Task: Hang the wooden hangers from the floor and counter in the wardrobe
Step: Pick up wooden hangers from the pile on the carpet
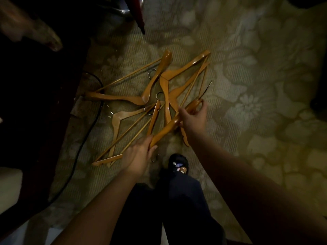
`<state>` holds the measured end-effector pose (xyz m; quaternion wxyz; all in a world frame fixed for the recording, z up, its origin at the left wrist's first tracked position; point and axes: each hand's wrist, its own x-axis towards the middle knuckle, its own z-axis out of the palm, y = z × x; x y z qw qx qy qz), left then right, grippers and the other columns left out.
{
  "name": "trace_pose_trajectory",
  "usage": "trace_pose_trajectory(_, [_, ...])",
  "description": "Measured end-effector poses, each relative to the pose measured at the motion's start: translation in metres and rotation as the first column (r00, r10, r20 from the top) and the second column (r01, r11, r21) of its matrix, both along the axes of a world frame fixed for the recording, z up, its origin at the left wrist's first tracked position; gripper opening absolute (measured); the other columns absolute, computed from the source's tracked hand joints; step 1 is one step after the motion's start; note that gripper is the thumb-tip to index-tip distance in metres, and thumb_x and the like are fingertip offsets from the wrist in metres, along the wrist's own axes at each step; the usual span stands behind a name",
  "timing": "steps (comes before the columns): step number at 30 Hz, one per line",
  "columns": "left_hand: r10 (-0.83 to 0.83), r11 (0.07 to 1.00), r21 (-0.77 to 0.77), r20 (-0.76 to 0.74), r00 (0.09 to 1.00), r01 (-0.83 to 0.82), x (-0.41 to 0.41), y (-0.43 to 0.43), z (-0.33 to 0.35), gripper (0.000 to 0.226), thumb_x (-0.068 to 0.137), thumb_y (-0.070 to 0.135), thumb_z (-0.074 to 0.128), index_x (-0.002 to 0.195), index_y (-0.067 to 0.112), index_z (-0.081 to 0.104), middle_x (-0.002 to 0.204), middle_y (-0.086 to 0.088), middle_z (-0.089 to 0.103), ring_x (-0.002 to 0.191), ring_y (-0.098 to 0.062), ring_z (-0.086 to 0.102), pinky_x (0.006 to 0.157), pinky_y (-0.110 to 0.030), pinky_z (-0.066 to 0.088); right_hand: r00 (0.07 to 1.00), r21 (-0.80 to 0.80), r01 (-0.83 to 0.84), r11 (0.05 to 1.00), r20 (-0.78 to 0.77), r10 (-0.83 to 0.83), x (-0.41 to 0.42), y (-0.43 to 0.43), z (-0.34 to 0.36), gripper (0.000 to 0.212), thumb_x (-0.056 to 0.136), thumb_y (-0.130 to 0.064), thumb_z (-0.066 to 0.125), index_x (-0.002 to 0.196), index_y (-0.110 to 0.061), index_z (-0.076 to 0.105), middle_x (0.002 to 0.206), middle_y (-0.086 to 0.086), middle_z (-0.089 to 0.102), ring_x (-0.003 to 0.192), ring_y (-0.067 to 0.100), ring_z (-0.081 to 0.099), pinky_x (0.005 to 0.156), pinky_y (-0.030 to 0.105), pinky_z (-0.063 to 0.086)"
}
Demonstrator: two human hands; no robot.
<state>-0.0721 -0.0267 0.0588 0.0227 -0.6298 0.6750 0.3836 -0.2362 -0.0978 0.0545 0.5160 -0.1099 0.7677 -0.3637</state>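
Left grip (139,153) closed around near end of wooden hanger (165,129); right grip (193,117) clasps its far end. Other hangers (123,99) tangled on carpet (247,85).

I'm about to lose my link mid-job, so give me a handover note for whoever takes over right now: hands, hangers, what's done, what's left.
Left hand: grips the lower end of one wooden hanger.
Right hand: grips the same hanger near its upper end, by the hook.
Other hangers: in a crossed pile on the patterned carpet, just ahead of the person's shoe. A black cable runs past the pile's left side.
Done: nothing visibly hung; wardrobe and counter are out of view.
Left: get this hanger clear of the pile, hang it, then fetch the rest, probably minding tangled hooks and the cable.
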Motion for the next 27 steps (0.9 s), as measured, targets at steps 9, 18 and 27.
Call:
trace_pose_trajectory(9, [0.318, 0.904, 0.331, -0.105, 0.942, -0.269, 0.002, 0.004, -0.062, 0.043, 0.097, 0.028, 0.04, 0.139, 0.015, 0.037, 0.144, -0.008, 0.038, 0.129, -0.026, 0.042, 0.108, -0.041, 0.037, 1.0, 0.039, -0.002, 0.999, 0.0, 0.002, -0.019, 0.003, -0.056, 0.047, 0.087, -0.006, 0.05, 0.128, -0.024, 0.04, 0.108, 0.008, 0.057, 0.098, 0.03, 0.061, 0.078, 0.043, 0.056])
trace_pose_trajectory(18, [0.267, 0.861, 0.415, 0.119, 0.956, -0.292, 0.019, 0.021, -0.175, 0.05, 0.093, 0.018, 0.049, 0.141, 0.017, 0.034, 0.146, -0.01, 0.035, 0.133, -0.03, 0.037, 0.109, -0.044, 0.034, 0.997, 0.031, 0.058, 0.998, 0.056, -0.06, -0.019, 0.014, -0.14, 0.058, 0.089, -0.003, 0.048, 0.138, -0.03, 0.034, 0.129, 0.003, 0.052, 0.113, 0.024, 0.056, 0.093, 0.043, 0.05])
trace_pose_trajectory(27, [0.302, 0.844, 0.407, 0.181, 0.936, -0.35, 0.007, 0.035, -0.253, 0.061, 0.089, 0.025, 0.057, 0.142, 0.019, 0.029, 0.146, -0.01, 0.036, 0.135, -0.03, 0.034, 0.109, -0.053, 0.032, 0.992, 0.088, 0.085, 0.992, -0.102, -0.076, -0.031, 0.038, -0.209, 0.052, 0.093, -0.014, 0.052, 0.14, -0.022, 0.033, 0.14, 0.003, 0.047, 0.13, 0.021, 0.045, 0.108, 0.04, 0.038])
